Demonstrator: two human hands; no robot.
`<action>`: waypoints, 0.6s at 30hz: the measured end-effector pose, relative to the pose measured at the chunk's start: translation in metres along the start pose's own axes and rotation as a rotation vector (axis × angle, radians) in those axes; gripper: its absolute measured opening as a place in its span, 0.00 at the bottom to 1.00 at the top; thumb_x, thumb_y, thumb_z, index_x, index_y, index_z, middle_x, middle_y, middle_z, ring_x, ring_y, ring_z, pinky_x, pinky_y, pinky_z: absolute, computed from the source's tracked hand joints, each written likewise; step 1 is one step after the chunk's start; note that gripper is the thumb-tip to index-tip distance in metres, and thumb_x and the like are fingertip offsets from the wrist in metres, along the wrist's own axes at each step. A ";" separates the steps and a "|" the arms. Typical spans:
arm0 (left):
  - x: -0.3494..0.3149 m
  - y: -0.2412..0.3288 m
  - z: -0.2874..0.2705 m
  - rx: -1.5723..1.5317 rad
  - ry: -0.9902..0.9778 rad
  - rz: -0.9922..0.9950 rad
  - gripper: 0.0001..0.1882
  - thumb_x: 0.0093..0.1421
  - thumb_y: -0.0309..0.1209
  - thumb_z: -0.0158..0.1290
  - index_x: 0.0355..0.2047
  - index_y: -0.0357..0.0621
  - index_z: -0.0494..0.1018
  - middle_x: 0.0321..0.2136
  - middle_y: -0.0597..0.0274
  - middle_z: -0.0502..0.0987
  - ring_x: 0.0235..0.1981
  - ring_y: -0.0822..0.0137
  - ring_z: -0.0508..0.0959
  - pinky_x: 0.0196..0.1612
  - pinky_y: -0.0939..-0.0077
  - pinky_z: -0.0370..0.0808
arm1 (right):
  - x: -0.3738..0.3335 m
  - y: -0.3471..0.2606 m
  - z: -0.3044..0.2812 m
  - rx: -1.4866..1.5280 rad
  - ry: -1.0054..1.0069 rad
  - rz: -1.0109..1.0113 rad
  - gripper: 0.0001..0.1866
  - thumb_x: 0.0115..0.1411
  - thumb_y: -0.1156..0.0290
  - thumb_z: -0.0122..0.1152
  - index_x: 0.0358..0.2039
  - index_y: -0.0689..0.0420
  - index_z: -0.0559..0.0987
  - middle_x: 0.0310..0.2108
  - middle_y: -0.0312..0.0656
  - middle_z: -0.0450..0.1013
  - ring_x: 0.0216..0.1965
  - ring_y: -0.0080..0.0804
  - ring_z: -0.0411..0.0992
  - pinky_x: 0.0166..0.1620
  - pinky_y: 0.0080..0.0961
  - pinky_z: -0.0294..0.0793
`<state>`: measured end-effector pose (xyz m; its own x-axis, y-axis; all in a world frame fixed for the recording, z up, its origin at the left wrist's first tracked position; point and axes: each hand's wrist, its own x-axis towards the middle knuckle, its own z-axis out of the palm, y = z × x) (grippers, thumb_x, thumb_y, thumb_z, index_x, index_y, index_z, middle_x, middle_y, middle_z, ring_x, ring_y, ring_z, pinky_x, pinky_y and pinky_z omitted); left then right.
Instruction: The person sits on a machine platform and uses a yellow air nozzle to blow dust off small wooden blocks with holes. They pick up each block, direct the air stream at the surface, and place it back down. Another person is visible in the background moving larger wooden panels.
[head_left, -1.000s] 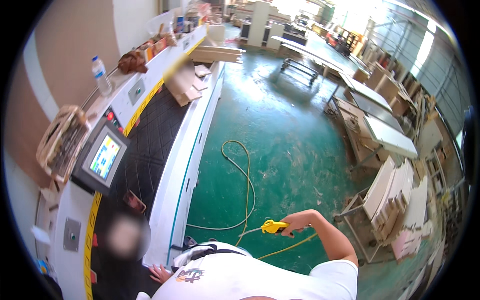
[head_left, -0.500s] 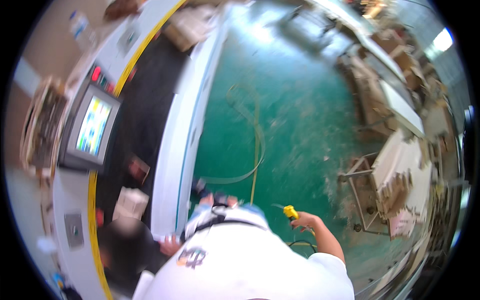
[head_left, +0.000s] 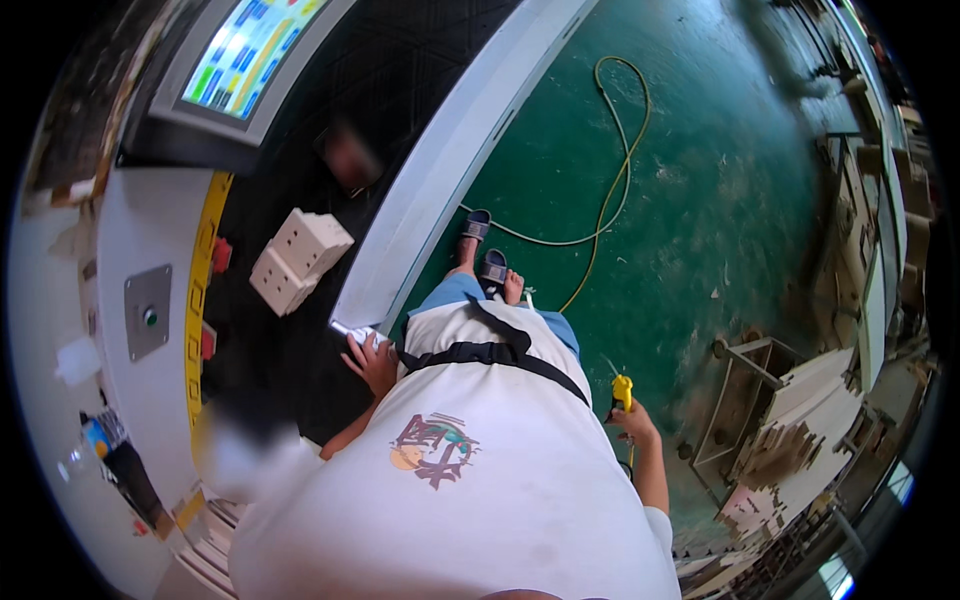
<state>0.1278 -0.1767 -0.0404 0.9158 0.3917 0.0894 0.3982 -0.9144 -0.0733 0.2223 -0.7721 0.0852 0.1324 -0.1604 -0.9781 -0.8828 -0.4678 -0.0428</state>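
Observation:
My right hand (head_left: 632, 422) is closed round a yellow air blow gun (head_left: 622, 392), held out over the green floor to my right. Its thin nozzle points forward, away from me, and a yellow hose runs down behind the hand. On my left side, my left hand (head_left: 374, 366) rests with fingers apart on the silvery near end (head_left: 358, 334) of a long pale machine rail (head_left: 430, 150). Just beyond that hand, on the dark machine bed (head_left: 290, 370), sit two joined cream blocks (head_left: 298, 262) with small dark holes.
A lit control screen (head_left: 250, 55) stands at the upper left, above a grey panel with a green button (head_left: 150, 316). Looped hose (head_left: 628, 180) lies on the green floor (head_left: 700, 250) ahead. At the right, a wheeled metal cart (head_left: 735, 400) carries stacked boards (head_left: 800, 420). A blurred shape is at lower left.
My view has turned, so the screen and rail sit higher and the blocks look larger. The blow gun stays in my right hand; my left hand stays at the rail's near end.

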 end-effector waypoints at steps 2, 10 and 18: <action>-0.006 -0.009 0.023 0.057 0.049 0.079 0.08 0.62 0.37 0.59 0.42 0.61 0.78 0.54 0.68 0.76 0.73 0.48 0.63 0.70 0.20 0.43 | -0.013 -0.034 -0.004 -0.045 0.029 -0.044 0.25 0.68 0.70 0.61 0.64 0.51 0.68 0.45 0.37 0.80 0.46 0.32 0.82 0.33 0.39 0.84; 0.033 -0.052 0.077 -0.812 -0.867 -0.068 0.18 0.73 0.38 0.45 0.49 0.38 0.79 0.53 0.45 0.78 0.54 0.45 0.77 0.55 0.60 0.74 | -0.079 -0.099 0.017 -0.304 0.045 -0.016 0.20 0.64 0.68 0.62 0.56 0.55 0.77 0.45 0.39 0.81 0.42 0.30 0.80 0.35 0.32 0.84; 0.109 -0.032 0.144 -1.152 -0.863 -0.319 0.20 0.74 0.36 0.43 0.57 0.38 0.75 0.52 0.47 0.80 0.53 0.53 0.78 0.60 0.62 0.72 | -0.066 0.066 0.035 -0.880 -0.082 0.299 0.24 0.59 0.51 0.68 0.48 0.55 0.85 0.38 0.48 0.84 0.39 0.42 0.82 0.39 0.41 0.80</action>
<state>0.2227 -0.0898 -0.1714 0.7112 0.1481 -0.6872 0.7023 -0.1929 0.6852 0.1395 -0.7614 0.1397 -0.1075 -0.3343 -0.9363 -0.2116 -0.9125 0.3501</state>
